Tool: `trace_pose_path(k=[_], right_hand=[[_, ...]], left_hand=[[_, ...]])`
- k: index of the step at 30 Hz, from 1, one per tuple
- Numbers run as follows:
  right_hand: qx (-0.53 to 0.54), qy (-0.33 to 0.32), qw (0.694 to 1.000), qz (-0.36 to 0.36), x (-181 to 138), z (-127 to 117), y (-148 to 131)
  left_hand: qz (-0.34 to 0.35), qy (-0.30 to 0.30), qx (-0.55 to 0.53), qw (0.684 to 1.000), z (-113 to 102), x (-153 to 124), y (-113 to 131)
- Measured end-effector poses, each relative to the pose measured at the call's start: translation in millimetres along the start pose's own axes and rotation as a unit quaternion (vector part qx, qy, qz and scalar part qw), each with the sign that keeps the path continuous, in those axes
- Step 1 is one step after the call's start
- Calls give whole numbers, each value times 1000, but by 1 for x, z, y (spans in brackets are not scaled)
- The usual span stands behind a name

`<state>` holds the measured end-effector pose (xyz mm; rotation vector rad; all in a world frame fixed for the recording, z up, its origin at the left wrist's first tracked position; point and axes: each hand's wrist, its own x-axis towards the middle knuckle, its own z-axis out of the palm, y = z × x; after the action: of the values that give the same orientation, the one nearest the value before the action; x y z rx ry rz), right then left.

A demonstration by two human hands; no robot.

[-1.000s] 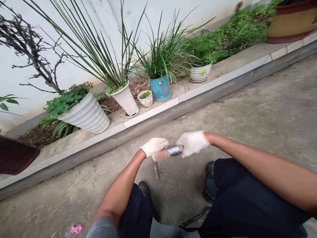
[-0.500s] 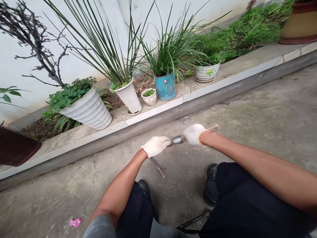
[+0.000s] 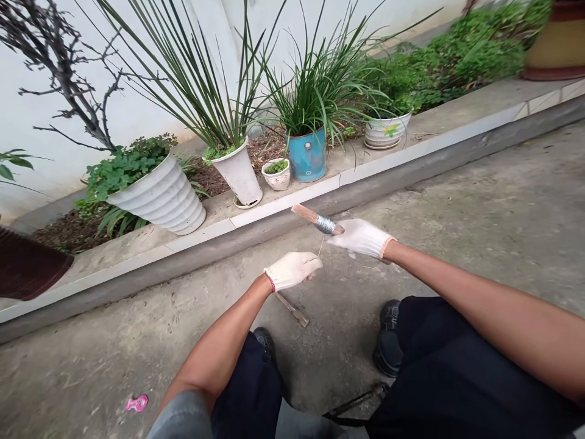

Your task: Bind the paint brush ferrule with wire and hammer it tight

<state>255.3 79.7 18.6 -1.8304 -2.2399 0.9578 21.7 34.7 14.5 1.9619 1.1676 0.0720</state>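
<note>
My right hand (image 3: 361, 238), in a white knit glove, grips the end of a short wooden stick (image 3: 314, 219) tilted up to the left. A band of silvery wire (image 3: 326, 224) is wound around the stick. A thin strand of wire (image 3: 320, 247) runs down from the band to the fingertips of my gloved left hand (image 3: 292, 271), which seems to pinch it. Below that hand, a small metal and wood hand tool (image 3: 291, 309) lies on the concrete.
A raised concrete kerb (image 3: 283, 210) runs behind my hands, bearing white and blue plant pots. My knees and dark shoes are below my hands. A pink scrap (image 3: 137, 402) lies on the ground at lower left.
The stick has swung round and now points up to the left from my right hand. My hands are farther apart, with a thin wire strand showing between them.
</note>
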Motion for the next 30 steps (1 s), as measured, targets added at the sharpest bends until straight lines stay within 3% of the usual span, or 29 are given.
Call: trace_pose_path(k=[3,5,10,14,16,18,20,24,27,30], right_hand=[[-118,42,991,45,12,1,10],[-197,37,979,41,14,5,14],[-315,-89,944,-46,-2,24,5],[-277,-200,929,-139,-21,27,-6],[-198,-264,932,-152,-28,23,-7],[-120,-284,941,-139,-32,18,-8],[-78,-242,960,-121,-31,14,-8],[-82,-90,989,-84,-20,10,-9],[-129,2,991,-34,-6,8,-6],[-186,35,981,27,4,8,2]], left_hand=[[3,-17,23,1000,2,-2,0],[18,-11,62,998,0,-3,-2],[42,28,140,989,-13,-1,-9],[4,40,132,990,-21,-2,-13],[-4,40,111,993,-21,-3,-13],[1,38,76,996,-18,-3,-13],[2,36,42,998,-12,-2,-13],[-10,34,45,998,-1,0,-10],[3,18,83,996,3,-2,-6],[11,4,109,994,1,-3,-5]])
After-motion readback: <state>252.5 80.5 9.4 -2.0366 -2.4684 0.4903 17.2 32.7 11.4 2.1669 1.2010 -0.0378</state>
